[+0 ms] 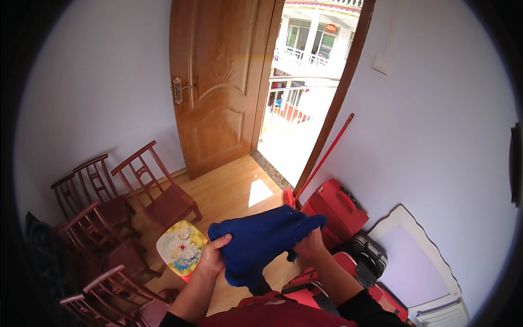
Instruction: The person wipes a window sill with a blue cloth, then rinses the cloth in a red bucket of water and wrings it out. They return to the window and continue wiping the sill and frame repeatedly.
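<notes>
A dark blue cloth [261, 239], perhaps a garment, is spread between my two hands in front of my body. My left hand [214, 253] grips its left edge, with the thumb lying on top. At the right end of the cloth, my right hand [311, 244] is closed on a bunched part; its fingertips are partly hidden. Just left of my left hand is a plastic stool [182, 247] with a floral-patterned top.
Several dark red wooden chairs [167, 202] stand at the left. A wooden door [220, 81] is ajar beside a bright doorway. On the right are a red suitcase [335, 210], a red-handled broom [327, 157], a black case [369, 251] and a white-framed panel [416, 261] against the wall.
</notes>
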Action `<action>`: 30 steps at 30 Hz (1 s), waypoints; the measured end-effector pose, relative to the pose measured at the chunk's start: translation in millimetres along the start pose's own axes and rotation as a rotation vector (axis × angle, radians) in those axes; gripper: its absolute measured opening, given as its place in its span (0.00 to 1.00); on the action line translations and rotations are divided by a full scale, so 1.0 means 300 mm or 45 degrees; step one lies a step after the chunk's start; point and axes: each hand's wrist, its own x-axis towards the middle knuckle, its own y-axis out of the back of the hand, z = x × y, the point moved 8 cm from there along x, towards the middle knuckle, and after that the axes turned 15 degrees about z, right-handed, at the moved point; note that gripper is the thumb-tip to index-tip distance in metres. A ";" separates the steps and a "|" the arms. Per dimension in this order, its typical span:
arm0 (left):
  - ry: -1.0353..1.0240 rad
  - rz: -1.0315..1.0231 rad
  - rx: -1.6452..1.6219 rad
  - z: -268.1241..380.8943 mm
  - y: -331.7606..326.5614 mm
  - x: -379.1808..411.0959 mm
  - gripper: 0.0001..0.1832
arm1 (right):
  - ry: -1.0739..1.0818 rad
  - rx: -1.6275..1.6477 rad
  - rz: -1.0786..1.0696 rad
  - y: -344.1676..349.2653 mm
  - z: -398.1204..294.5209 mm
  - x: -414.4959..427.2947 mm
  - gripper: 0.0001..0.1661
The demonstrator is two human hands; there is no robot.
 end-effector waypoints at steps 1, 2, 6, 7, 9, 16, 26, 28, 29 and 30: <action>-0.005 -0.026 0.052 -0.002 -0.029 0.058 0.22 | -0.141 0.086 0.229 0.114 0.049 0.062 0.47; -0.016 -0.095 0.146 -0.001 -0.075 0.126 0.23 | -0.129 0.034 0.207 0.172 0.064 0.114 0.48; -0.156 -0.217 0.557 -0.034 -0.121 0.430 0.17 | -0.149 0.354 0.286 0.314 -0.010 0.350 0.40; -0.207 -0.131 0.605 -0.004 -0.180 0.423 0.17 | -0.146 0.443 0.240 0.328 -0.060 0.404 0.35; -0.256 -0.067 0.737 -0.006 -0.159 0.537 0.17 | -0.045 0.363 0.275 0.373 -0.167 0.484 0.34; -0.365 -0.165 1.022 0.012 -0.351 0.956 0.15 | -0.036 -0.130 0.681 0.687 -0.287 0.739 0.38; -0.180 -1.172 0.924 0.276 -0.769 1.308 0.51 | 0.306 0.337 0.625 0.409 -0.708 1.059 0.30; 0.476 -0.922 0.642 0.164 -0.559 1.543 0.59 | 0.213 0.371 0.604 0.289 -0.731 1.178 0.27; 0.805 -0.789 0.499 0.094 -0.466 1.650 0.62 | 0.189 0.419 0.500 0.326 -0.726 1.256 0.27; 0.826 -0.635 0.565 0.058 -0.454 1.739 0.65 | 0.128 0.465 0.446 0.385 -0.697 1.329 0.27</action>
